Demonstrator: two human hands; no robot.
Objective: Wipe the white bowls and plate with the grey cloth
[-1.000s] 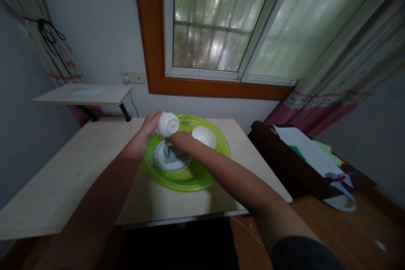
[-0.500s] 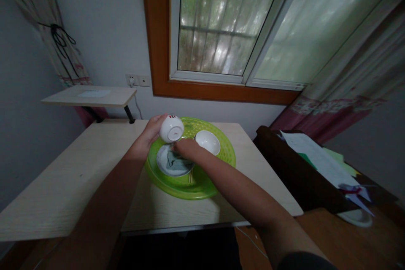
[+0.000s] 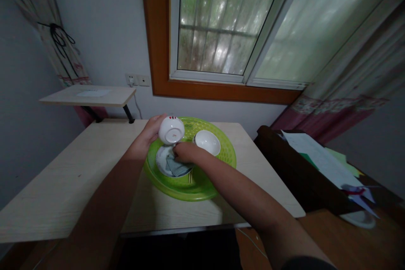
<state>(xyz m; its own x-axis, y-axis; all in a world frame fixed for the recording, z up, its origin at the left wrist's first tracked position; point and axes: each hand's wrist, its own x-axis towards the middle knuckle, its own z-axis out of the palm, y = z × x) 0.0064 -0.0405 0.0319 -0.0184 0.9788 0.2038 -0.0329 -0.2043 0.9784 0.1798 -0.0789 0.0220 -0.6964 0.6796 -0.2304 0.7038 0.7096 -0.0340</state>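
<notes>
My left hand [image 3: 154,129] grips a white bowl [image 3: 171,130] with red marks, tilted so that its base faces me. Just below and to the right, my right hand [image 3: 184,152] is closed on a grey-green cloth [image 3: 176,166] that hangs over a white plate [image 3: 161,161]. The fingertips of the right hand are partly hidden near the bowl's lower rim. Another white bowl [image 3: 207,141] sits upright beside my right wrist, with the edge of a further dish showing at its left. Chopsticks [image 3: 190,177] poke out from beneath the plate's right side. All rest in a green plastic basket [image 3: 193,196].
The basket stands on a pale wooden table [image 3: 79,177]. A small raised shelf [image 3: 91,96] with a paper on it is at the back left. Behind is a window [image 3: 215,21]; to the right, papers [image 3: 311,156] lie on a dark brown piece of furniture [image 3: 281,173].
The cloth has shifted and bunched up over the plate under my right hand. My left hand and the bowl have barely moved.
</notes>
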